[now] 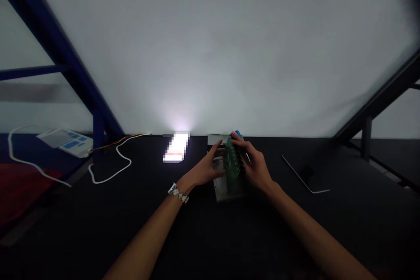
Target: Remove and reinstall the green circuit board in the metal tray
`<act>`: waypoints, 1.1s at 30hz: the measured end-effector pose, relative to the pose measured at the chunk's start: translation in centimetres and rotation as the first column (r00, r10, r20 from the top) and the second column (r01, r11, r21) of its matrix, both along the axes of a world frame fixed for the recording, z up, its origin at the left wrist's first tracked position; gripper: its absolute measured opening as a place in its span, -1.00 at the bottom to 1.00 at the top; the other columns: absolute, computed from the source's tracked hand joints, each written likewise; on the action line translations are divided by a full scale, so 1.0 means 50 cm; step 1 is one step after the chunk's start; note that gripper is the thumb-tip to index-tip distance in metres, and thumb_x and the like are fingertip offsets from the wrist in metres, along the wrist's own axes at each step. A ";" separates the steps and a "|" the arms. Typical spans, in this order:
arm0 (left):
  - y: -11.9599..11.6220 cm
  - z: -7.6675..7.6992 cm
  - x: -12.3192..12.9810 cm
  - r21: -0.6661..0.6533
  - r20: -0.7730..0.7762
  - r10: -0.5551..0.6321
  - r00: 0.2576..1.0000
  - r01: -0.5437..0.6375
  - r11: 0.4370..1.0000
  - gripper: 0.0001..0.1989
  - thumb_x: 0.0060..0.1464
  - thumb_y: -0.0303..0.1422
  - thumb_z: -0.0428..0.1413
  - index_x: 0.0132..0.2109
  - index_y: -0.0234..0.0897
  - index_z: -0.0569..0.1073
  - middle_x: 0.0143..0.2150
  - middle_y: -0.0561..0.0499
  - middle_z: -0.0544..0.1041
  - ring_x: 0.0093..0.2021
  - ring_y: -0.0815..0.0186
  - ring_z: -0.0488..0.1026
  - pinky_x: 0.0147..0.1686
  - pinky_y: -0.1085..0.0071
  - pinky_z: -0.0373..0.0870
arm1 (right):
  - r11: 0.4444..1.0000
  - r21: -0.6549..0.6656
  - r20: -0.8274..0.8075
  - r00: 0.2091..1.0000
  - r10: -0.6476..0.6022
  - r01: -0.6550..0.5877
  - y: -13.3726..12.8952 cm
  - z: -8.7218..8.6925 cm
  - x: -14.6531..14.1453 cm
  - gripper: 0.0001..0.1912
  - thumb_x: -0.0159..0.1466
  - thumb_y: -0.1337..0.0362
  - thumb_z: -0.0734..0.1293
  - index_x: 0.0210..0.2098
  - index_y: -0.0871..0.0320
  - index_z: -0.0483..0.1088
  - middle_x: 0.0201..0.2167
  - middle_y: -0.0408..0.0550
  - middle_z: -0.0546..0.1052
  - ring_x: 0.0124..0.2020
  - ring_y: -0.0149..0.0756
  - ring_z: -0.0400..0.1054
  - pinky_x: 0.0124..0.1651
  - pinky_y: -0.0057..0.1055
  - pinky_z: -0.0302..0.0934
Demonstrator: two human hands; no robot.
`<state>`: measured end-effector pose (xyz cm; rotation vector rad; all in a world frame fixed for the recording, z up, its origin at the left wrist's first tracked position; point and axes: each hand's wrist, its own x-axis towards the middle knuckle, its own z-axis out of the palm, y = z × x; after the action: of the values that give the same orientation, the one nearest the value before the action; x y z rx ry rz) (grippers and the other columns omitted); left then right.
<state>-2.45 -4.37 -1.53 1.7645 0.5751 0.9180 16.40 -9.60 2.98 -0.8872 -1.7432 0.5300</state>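
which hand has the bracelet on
The left hand: the bracelet sits on its wrist, while the right hand has a bare wrist.

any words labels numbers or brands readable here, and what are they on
No text can be read in this view.
Green circuit board: any markings are too small to read.
White panel: its blue patches are too small and blurred to show any text.
Bright rectangle: pixelated and overexposed, so nothing on it can be read.
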 end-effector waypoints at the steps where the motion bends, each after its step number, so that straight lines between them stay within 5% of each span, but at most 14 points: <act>1: 0.002 -0.007 0.007 0.016 0.013 0.003 1.000 -0.003 1.000 0.01 -0.10 -0.43 0.34 0.38 0.05 -0.02 0.23 -0.22 0.32 0.24 -0.08 0.27 0.19 -0.22 0.17 | 1.000 0.014 0.015 1.000 0.000 0.000 -0.001 0.001 -0.003 -0.64 0.35 0.34 0.22 0.12 -0.04 0.33 0.32 -0.05 0.22 0.33 -0.14 0.09 0.31 -0.01 0.03; 4: 0.007 -0.021 0.023 0.089 0.059 0.058 0.997 -0.063 0.994 0.01 -0.13 -0.42 0.35 0.37 0.04 -0.01 0.23 -0.20 0.30 0.20 -0.03 0.31 0.17 -0.13 0.26 | 0.996 0.071 0.037 0.997 -0.065 0.063 -0.002 0.000 -0.012 -0.62 0.33 0.33 0.26 0.13 -0.03 0.33 0.28 0.00 0.24 0.27 -0.12 0.17 0.25 -0.05 0.11; 7: 0.008 -0.023 0.030 0.176 0.081 0.168 0.982 -0.180 0.968 0.02 -0.13 -0.42 0.35 0.37 -0.02 -0.03 0.24 -0.21 0.25 0.18 0.00 0.32 0.17 -0.09 0.28 | 0.990 0.068 0.049 0.990 -0.131 0.127 -0.008 -0.004 -0.018 -0.64 0.29 0.30 0.31 0.09 0.03 0.35 -0.05 0.03 0.44 -0.06 -0.17 0.38 -0.02 -0.19 0.30; 11: 0.003 -0.005 0.022 0.258 0.078 0.291 0.954 -0.301 0.918 0.04 -0.07 -0.40 0.31 0.40 -0.03 -0.14 0.23 -0.21 0.19 0.19 0.01 0.29 0.15 -0.04 0.32 | 0.996 -0.019 0.056 0.995 -0.082 0.083 -0.024 -0.003 -0.018 -0.86 0.33 0.24 0.27 -0.17 0.12 0.42 -0.35 -0.09 0.44 -0.34 -0.29 0.33 -0.24 -0.35 0.23; 15: -0.005 0.025 0.001 0.391 0.014 0.361 0.933 -0.337 0.856 0.01 -0.02 -0.41 0.26 0.42 0.01 -0.17 0.29 -0.20 0.07 0.29 -0.05 0.12 0.23 -0.13 0.18 | 0.981 -0.191 -0.067 0.997 -0.034 0.021 -0.033 0.005 -0.011 -0.71 0.38 0.13 0.19 -0.32 0.15 0.42 -0.47 -0.15 0.39 -0.43 -0.35 0.27 -0.34 -0.42 0.15; 20: -0.010 0.056 -0.025 0.517 -0.102 0.421 0.901 -0.314 0.796 -0.05 0.04 -0.48 0.18 0.43 -0.02 -0.18 0.32 -0.18 0.05 0.34 -0.08 0.02 0.28 -0.18 0.06 | 0.937 -0.345 -0.122 0.988 -0.092 0.045 -0.021 0.003 0.003 -0.72 0.23 0.06 0.37 -0.36 0.17 0.41 -0.51 -0.17 0.38 -0.49 -0.39 0.22 -0.44 -0.45 0.09; 26: -0.014 0.086 -0.038 0.573 -0.047 0.483 0.874 -0.373 0.730 -0.04 0.01 -0.59 0.09 0.42 0.02 -0.21 0.43 -0.06 -0.11 0.40 -0.06 -0.09 0.31 -0.10 0.07 | 0.933 -0.336 -0.036 0.988 -0.150 0.129 0.000 -0.012 0.029 -0.67 0.27 0.05 0.32 -0.32 0.22 0.50 -0.47 -0.10 0.46 -0.45 -0.33 0.28 -0.39 -0.41 0.13; 33: -0.016 0.096 -0.039 0.526 0.093 0.461 0.883 -0.436 0.730 -0.10 0.11 -0.50 0.08 0.42 0.05 -0.25 0.43 -0.09 -0.08 0.35 -0.04 0.03 0.23 -0.08 0.20 | 0.881 -0.457 -0.235 0.972 0.015 -0.124 0.007 -0.004 0.035 -0.72 0.21 0.10 0.40 -0.17 0.13 0.54 -0.38 -0.10 0.57 -0.39 -0.33 0.38 -0.31 -0.39 0.23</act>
<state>-4.39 -5.15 3.29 2.1928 0.8628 1.4961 18.13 -9.26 2.76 -1.0521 -1.4619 1.0932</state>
